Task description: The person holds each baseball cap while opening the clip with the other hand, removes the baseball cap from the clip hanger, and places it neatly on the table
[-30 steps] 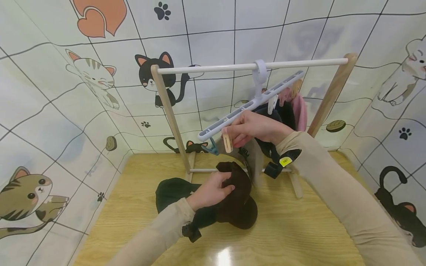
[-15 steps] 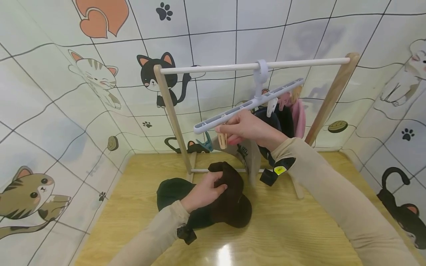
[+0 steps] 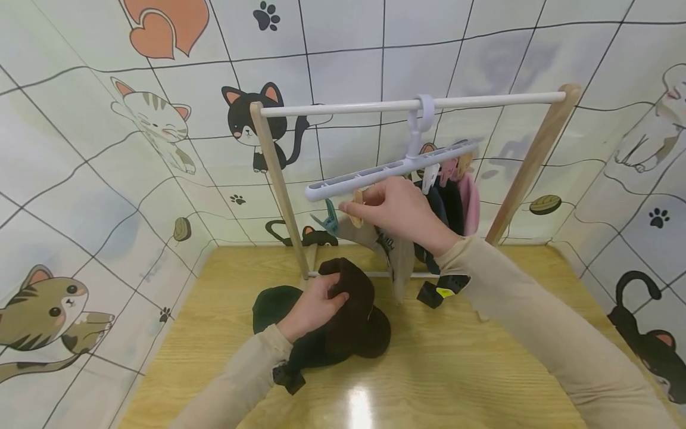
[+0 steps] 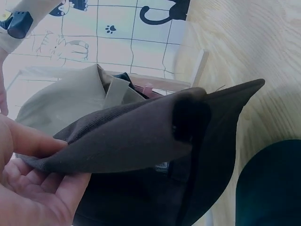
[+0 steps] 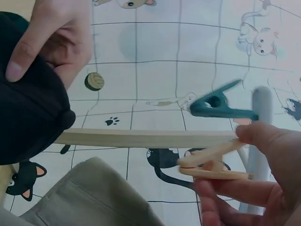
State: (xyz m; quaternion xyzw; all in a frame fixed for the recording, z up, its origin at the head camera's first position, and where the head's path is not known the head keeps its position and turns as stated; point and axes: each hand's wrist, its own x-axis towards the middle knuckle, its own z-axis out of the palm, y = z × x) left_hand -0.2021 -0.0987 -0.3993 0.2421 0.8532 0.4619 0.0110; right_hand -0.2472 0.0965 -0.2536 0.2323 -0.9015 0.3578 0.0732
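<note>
My left hand (image 3: 316,307) holds a dark brown cap (image 3: 356,313) by its edge, thumb on one side and fingers on the other, as the left wrist view shows. The cap is tilted above the table, in front of a dark green cap (image 3: 270,304). My right hand (image 3: 399,208) pinches a beige clothespin (image 5: 214,165) below the left half of a pale lilac hanger (image 3: 348,186). In the right wrist view the clothespin's tips look together or nearly so. A teal clothespin (image 5: 216,107) hangs beside it, near the hanger's left end.
The hanger hooks over the white bar (image 3: 343,109) of a wooden-legged rack. A grey cap (image 3: 402,262) hangs behind my right hand. Dark and pink items (image 3: 470,202) hang farther right under white, pink and beige clips. A wood-grain table (image 3: 455,363) lies below; cat-patterned walls enclose it.
My left hand has moved left with the brown cap. My right hand has shifted slightly left with the clothespin, and the hanger has swung, its left end rising and its right end dropping.
</note>
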